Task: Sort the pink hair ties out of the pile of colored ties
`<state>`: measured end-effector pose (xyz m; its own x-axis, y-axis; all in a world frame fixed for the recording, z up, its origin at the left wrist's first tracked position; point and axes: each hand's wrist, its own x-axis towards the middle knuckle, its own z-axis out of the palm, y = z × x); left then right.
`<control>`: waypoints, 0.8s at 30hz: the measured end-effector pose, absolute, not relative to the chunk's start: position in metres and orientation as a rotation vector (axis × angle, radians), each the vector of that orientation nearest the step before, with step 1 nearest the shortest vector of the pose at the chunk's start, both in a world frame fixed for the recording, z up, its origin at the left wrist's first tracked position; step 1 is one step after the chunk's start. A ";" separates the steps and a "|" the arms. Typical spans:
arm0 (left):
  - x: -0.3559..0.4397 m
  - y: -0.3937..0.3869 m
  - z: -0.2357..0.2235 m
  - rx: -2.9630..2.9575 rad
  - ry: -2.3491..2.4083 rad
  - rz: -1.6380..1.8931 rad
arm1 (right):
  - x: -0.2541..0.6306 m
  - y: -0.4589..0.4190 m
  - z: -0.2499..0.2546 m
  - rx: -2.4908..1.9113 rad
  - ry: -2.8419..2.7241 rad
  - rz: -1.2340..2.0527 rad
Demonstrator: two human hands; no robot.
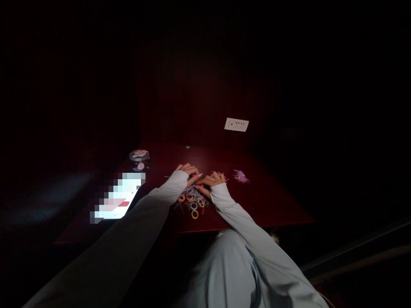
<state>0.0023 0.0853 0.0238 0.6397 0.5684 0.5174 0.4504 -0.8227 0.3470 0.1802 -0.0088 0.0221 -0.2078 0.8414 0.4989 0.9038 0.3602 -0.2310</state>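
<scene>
The left hand [190, 170] and right hand [213, 179] bend over the far side of the coloured bands [192, 197] piled on the table [266, 205], a purple bunch [240, 176] lying right, though whether either grip holds anything I cannot tell.

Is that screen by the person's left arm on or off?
On: the screen glows bright white amid the dark room, with a red patch showing. Blurring hides what it displays.
</scene>
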 end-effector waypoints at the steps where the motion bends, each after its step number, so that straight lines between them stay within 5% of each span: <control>1: 0.002 0.085 0.024 2.678 0.830 0.930 | 0.179 -0.009 0.023 -1.528 -2.048 -0.158; 17: -0.002 0.083 0.026 2.663 0.836 0.952 | 0.190 -0.009 0.023 -1.583 -1.938 -0.240; 24: -0.007 0.081 0.032 2.608 0.964 1.030 | 0.251 -0.014 0.028 -1.856 -1.413 -0.425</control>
